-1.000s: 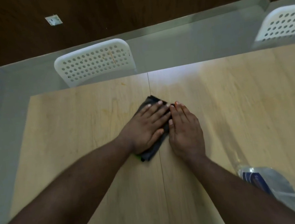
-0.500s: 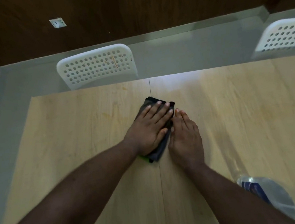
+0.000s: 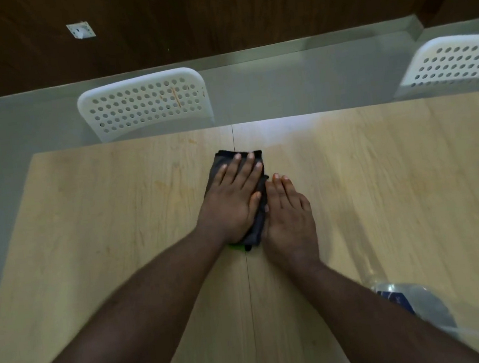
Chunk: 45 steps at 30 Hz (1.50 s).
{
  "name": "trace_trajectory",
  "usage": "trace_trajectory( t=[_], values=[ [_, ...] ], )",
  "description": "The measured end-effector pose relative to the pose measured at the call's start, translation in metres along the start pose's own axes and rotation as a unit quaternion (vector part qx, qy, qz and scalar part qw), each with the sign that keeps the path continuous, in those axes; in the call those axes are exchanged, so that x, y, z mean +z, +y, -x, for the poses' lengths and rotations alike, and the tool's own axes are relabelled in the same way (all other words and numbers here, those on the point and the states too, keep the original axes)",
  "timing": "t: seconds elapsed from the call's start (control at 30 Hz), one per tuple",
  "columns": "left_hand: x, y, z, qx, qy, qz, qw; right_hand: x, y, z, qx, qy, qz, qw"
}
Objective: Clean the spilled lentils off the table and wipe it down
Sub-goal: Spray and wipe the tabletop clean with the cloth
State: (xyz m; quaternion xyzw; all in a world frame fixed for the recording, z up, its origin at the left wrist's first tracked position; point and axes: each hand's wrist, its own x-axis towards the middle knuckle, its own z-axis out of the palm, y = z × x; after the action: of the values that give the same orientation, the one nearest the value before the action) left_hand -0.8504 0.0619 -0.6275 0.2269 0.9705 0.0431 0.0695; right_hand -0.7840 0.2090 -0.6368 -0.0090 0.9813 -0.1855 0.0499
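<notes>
Farther up now, flat left hand (image 3: 233, 200) presses cloth (image 3: 237, 163).

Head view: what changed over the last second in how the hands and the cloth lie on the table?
The left hand turned the dark cloth from slanted to nearly straight up the table. The right hand stayed flat beside it. Nothing was gripped or released; the spray bottle kept its place.
</notes>
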Motion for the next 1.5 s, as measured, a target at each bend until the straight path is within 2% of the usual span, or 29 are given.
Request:
trace_trajectory(
  t=[0.07,0.17,0.37,0.47,0.6,0.7,0.9,0.97,1.03,1.13,1.27,1.33,1.5],
  values=[
    [0.0,0.001,0.013,0.004,-0.001,-0.007,1.0,-0.001,-0.001,0.002,-0.003,-0.004,-0.001,1.0],
    [-0.005,-0.011,-0.014,-0.004,0.013,-0.011,1.0,0.0,-0.002,0.002,-0.002,-0.008,0.015,1.0],
    [-0.014,-0.029,-0.084,-0.121,0.026,0.002,0.992,0.006,0.0,0.0,0.019,0.005,0.018,1.0],
    [-0.003,-0.006,-0.057,-0.176,0.047,0.029,0.983,0.004,0.001,0.001,0.015,-0.001,0.015,1.0],
    [0.011,0.035,0.029,-0.228,0.048,0.065,0.97,-0.003,-0.001,0.004,-0.002,-0.018,0.025,1.0],
    [0.012,0.034,0.043,-0.233,0.044,0.059,0.97,-0.002,-0.002,0.004,0.003,-0.007,0.02,1.0],
    [-0.007,-0.037,-0.062,-0.225,0.05,0.029,0.973,0.003,-0.002,0.002,0.019,0.006,0.001,1.0],
    [-0.005,-0.044,-0.074,-0.222,0.051,0.018,0.974,0.002,-0.001,0.001,0.019,0.013,0.007,1.0],
    [0.0,-0.033,-0.055,-0.203,0.063,0.024,0.977,0.001,0.0,0.002,0.012,0.015,0.014,1.0],
    [0.012,-0.003,0.015,-0.173,0.062,0.026,0.983,-0.001,0.0,0.005,0.004,0.009,0.015,1.0],
    [0.02,0.024,0.092,-0.138,0.029,0.025,0.99,-0.001,-0.003,0.005,0.003,0.019,0.016,1.0],
    [0.018,0.013,0.081,-0.136,0.034,0.021,0.99,-0.001,-0.004,0.006,0.006,0.022,0.019,1.0],
    [0.0,-0.03,-0.006,-0.167,0.037,0.001,0.985,0.004,0.001,0.005,-0.001,0.03,0.018,0.999]
  ],
)
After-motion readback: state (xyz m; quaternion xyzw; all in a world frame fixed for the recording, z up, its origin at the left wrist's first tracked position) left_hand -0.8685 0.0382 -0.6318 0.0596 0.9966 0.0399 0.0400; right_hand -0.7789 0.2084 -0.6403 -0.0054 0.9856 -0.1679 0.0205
